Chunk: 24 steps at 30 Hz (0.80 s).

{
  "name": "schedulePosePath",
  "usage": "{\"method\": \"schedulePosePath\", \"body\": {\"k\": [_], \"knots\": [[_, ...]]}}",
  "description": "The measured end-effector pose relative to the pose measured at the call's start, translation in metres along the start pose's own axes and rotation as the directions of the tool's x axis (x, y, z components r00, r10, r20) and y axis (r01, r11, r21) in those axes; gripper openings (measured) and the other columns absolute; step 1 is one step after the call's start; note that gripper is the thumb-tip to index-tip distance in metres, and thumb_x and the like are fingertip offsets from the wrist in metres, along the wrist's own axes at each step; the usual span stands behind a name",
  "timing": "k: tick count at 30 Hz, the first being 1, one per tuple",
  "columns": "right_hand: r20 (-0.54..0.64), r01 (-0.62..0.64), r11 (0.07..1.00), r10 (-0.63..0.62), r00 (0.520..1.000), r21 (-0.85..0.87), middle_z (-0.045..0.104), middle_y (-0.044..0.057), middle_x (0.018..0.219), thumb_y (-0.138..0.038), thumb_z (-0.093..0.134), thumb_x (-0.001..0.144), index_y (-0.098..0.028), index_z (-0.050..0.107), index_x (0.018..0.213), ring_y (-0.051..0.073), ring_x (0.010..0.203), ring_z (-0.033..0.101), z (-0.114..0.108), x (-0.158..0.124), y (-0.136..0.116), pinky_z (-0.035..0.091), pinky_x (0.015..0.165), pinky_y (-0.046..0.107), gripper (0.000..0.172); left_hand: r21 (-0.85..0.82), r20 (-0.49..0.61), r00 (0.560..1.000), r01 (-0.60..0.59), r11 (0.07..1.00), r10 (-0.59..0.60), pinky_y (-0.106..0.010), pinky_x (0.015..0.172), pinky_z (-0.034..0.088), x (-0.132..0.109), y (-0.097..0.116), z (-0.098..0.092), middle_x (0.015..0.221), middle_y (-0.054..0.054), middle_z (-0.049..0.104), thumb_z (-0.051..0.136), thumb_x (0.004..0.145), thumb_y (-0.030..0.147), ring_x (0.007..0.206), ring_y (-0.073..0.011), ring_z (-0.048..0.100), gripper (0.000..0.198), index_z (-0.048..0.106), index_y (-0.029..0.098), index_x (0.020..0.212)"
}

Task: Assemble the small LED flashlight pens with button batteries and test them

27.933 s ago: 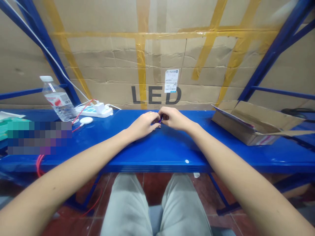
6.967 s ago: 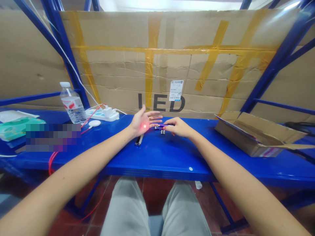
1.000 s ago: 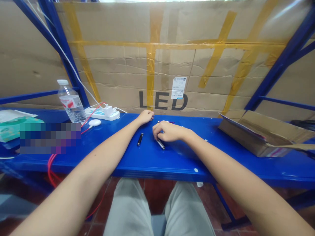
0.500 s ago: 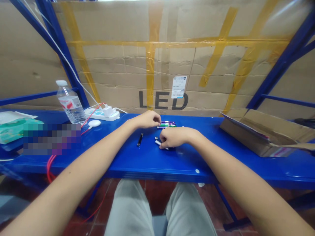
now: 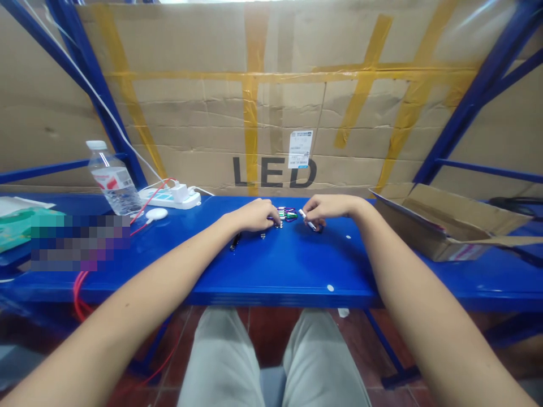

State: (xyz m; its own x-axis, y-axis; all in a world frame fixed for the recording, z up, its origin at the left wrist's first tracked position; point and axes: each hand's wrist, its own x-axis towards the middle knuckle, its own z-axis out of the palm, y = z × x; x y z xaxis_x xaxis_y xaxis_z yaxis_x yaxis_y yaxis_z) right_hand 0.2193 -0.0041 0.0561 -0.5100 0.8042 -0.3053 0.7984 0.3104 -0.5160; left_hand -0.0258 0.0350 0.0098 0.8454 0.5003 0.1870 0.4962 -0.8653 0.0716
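Note:
My right hand (image 5: 316, 208) is closed in a pinch on a short white stick (image 5: 307, 220) with a dark end, tilted just over the blue table (image 5: 271, 268). My left hand (image 5: 257, 215) rests low on the table with its fingers curled together. Its fingertips are beside a small row of shiny purple, green and silver sticks (image 5: 289, 214); what they hold, if anything, is hidden. Small metal pieces (image 5: 263, 236) lie under and near the left fingers. A slim black piece with bright ends (image 5: 235, 242) lies partly behind the left wrist.
An open cardboard box (image 5: 441, 229) stands on the right. To the left are a water bottle (image 5: 114, 183), a white power strip (image 5: 172, 198), a round white charger (image 5: 156, 214) and red cables (image 5: 78, 297). A large cardboard sheet (image 5: 190, 124) backs the table.
My right hand has moved right and away from me, carrying the white stick. My left hand has shifted slightly nearer to me, over the small metal pieces. The view has turned a little.

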Motion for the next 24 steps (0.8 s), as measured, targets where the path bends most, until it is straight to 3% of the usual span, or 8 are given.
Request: {"method": "schedulePosePath", "body": {"k": [4, 9, 16, 21, 24], "knots": [[-0.008, 0.057, 0.997, -0.057, 0.998, 0.044, 0.069, 0.004, 0.068, -0.032, 0.059, 0.072, -0.016, 0.066, 0.073, 0.015, 0.059, 0.059, 0.001, 0.004, 0.004, 0.047, 0.062, 0.028, 0.017, 0.011, -0.001, 1.000, -0.007, 1.000, 0.007, -0.033, 0.090, 0.044, 0.000, -0.001, 0.002, 0.105, 0.002, 0.077, 0.057, 0.082, 0.010, 0.099, -0.0209, 0.060, 0.034, 0.080, 0.029, 0.098], [-0.121, 0.179, 0.979, -0.168, 0.978, 0.094, 0.069, 0.003, 0.068, -0.029, 0.058, 0.072, -0.016, 0.068, 0.073, 0.014, 0.059, 0.059, 0.007, 0.006, 0.008, 0.046, 0.060, 0.027, 0.016, -0.110, 0.032, 0.999, -0.021, 0.994, 0.025, -0.029, 0.084, 0.046, 0.000, -0.005, 0.002, 0.099, -0.002, 0.077, 0.062, 0.080, 0.008, 0.093, -0.0186, 0.064, 0.028, 0.080, 0.024, 0.094], [-0.209, 0.267, 0.949, -0.230, 0.950, 0.167, 0.072, 0.003, 0.074, -0.021, 0.061, 0.065, -0.016, 0.068, 0.076, 0.015, 0.066, 0.062, 0.019, 0.012, 0.002, 0.047, 0.061, 0.026, 0.014, -0.154, 0.074, 0.997, 0.045, 0.987, -0.034, -0.025, 0.074, 0.047, 0.000, -0.003, 0.000, 0.093, -0.004, 0.076, 0.068, 0.079, 0.015, 0.083, -0.0166, 0.067, 0.020, 0.079, 0.020, 0.095], [-0.186, 0.271, 0.944, -0.237, 0.954, 0.188, 0.072, 0.001, 0.076, -0.016, 0.060, 0.062, -0.018, 0.070, 0.090, 0.015, 0.068, 0.063, 0.025, 0.021, 0.004, 0.047, 0.060, 0.025, 0.029, -0.148, 0.087, 0.996, 0.033, 0.988, -0.020, -0.025, 0.076, 0.047, 0.000, -0.005, 0.001, 0.094, -0.005, 0.075, 0.065, 0.081, 0.013, 0.085, -0.0167, 0.067, 0.020, 0.079, 0.020, 0.095], [-0.164, 0.270, 0.950, -0.245, 0.956, 0.156, 0.073, 0.001, 0.078, -0.016, 0.059, 0.063, -0.018, 0.071, 0.088, 0.016, 0.071, 0.063, 0.026, 0.023, 0.005, 0.046, 0.061, 0.025, 0.027, -0.167, 0.066, 0.997, 0.038, 0.985, -0.028, -0.025, 0.073, 0.046, 0.000, -0.005, 0.002, 0.088, -0.004, 0.074, 0.066, 0.079, 0.014, 0.081, -0.0162, 0.065, 0.016, 0.078, 0.020, 0.089]]}}
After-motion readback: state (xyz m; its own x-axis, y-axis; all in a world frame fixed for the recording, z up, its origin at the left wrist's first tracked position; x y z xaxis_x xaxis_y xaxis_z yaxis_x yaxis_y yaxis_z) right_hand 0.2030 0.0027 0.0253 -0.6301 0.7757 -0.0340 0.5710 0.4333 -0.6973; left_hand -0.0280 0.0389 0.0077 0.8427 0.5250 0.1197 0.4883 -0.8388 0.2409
